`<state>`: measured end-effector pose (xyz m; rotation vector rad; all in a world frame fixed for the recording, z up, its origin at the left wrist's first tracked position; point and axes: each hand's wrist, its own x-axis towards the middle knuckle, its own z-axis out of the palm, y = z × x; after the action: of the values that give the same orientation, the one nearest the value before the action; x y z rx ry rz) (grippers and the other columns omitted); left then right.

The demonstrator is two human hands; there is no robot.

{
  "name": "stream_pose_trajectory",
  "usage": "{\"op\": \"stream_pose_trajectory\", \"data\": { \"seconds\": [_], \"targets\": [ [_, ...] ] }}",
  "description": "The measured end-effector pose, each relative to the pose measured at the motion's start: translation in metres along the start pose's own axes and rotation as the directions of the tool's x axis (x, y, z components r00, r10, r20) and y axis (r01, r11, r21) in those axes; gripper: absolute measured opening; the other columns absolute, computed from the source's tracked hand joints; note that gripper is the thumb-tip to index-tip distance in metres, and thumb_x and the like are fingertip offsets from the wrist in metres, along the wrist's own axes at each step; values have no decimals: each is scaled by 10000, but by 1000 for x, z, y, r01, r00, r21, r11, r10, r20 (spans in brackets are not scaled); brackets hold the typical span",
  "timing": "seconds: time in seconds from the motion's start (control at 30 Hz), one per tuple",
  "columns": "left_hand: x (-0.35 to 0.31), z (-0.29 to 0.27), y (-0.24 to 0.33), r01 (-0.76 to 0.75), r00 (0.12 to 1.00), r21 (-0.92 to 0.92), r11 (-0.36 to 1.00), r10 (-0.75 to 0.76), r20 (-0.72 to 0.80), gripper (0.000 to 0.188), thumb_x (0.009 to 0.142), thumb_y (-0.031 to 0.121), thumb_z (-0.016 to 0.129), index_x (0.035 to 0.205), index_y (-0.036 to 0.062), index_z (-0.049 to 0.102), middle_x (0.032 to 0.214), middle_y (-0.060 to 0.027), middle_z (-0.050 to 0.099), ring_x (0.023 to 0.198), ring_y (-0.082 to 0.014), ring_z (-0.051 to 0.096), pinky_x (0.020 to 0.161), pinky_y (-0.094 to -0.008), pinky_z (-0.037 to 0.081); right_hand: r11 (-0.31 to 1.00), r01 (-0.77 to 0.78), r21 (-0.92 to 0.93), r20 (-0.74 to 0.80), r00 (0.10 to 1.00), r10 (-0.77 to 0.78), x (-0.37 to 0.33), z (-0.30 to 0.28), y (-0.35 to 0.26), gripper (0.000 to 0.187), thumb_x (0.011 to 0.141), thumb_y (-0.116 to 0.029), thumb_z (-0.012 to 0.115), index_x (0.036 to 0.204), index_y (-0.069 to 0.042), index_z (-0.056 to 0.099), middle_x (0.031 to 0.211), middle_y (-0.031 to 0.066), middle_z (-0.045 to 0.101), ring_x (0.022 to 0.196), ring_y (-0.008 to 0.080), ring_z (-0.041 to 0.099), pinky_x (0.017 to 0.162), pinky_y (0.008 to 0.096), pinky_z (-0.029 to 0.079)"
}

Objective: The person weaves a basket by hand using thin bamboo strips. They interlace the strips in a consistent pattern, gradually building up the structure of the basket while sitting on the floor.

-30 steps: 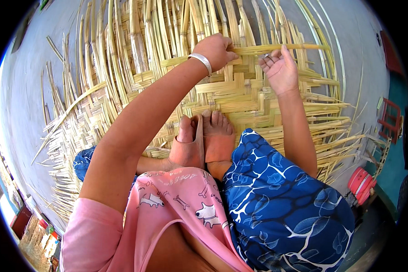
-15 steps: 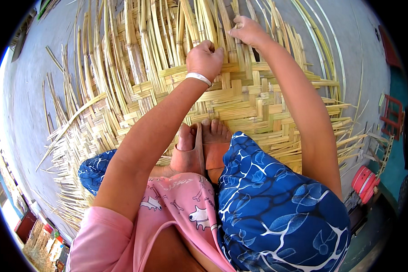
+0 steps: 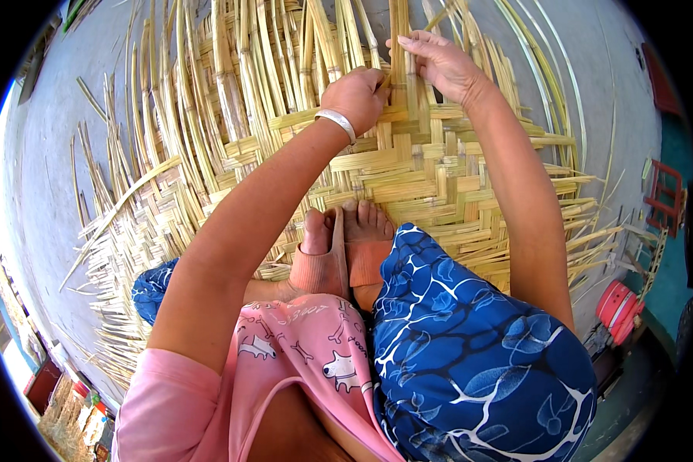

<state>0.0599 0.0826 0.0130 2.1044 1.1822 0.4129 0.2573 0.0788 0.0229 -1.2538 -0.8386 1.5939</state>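
Note:
A mat (image 3: 462,189) of flat, yellowish split-cane strips lies on the ground under my sandalled feet. Its near part is woven tightly, while long loose strips (image 3: 227,69) fan out from the far side. My left hand (image 3: 354,96), a silver bangle on its wrist, is closed at the weave's far edge, and a short bit of strip shows by its fingertips. Just to the right and farther off, my right hand (image 3: 446,68) has its thumb and fingers around an upright cane strip (image 3: 398,27). The right palm is partly turned up. Its far fingertips are hidden behind the strip.
Grey concrete floor (image 3: 620,100) surrounds the mat. Long thin strips (image 3: 550,69) lie curved at the far right. A red chair-like frame (image 3: 664,198) and a red-pink round object (image 3: 620,312) stand at the right edge. My knee in blue patterned cloth (image 3: 477,362) rises near.
My right hand has turned from a knuckles-up grip to a more open-palmed hold on a strip and moved slightly right. My left hand has shifted a little right; strips between them have moved.

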Motion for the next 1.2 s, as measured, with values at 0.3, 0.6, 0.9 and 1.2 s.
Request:
{"op": "stream_pose_trajectory", "data": {
  "seconds": [0.3,0.6,0.9,1.2],
  "targets": [
    [25,-10,7,29,933,217,976,-104,344,265,840,282,578,982,73,657,869,-120,671,821,-282,632,759,-373,492,997,69,-25,-358,931,-73,-48,5,16,183,893,-120,573,1058,-40,575,980,56,621,853,124,573,784,276,497],
    [9,-5,0,19,968,55,998,-32,249,224,833,173,594,1016,48,631,943,-118,673,862,-271,641,791,-354,501,977,19,-214,-577,804,-142,-79,21,40,143,899,-52,526,1014,-10,601,971,72,631,756,115,598,655,233,531],
    [-5,17,15,-121,990,-185,975,103,-101,257,834,123,613,1063,8,588,1002,-138,621,814,-231,632,745,-325,513,977,202,61,-560,818,-134,-95,1,50,167,894,-58,531,1046,-20,589,973,63,612,804,114,586,701,255,526],
    [38,37,67,-109,941,146,983,55,334,390,798,363,663,1032,51,663,942,-125,649,827,-284,628,767,-380,498,842,397,365,-587,800,-123,-133,-62,38,134,840,-2,480,940,-43,561,956,81,596,865,197,567,808,342,503]
  ]
}}
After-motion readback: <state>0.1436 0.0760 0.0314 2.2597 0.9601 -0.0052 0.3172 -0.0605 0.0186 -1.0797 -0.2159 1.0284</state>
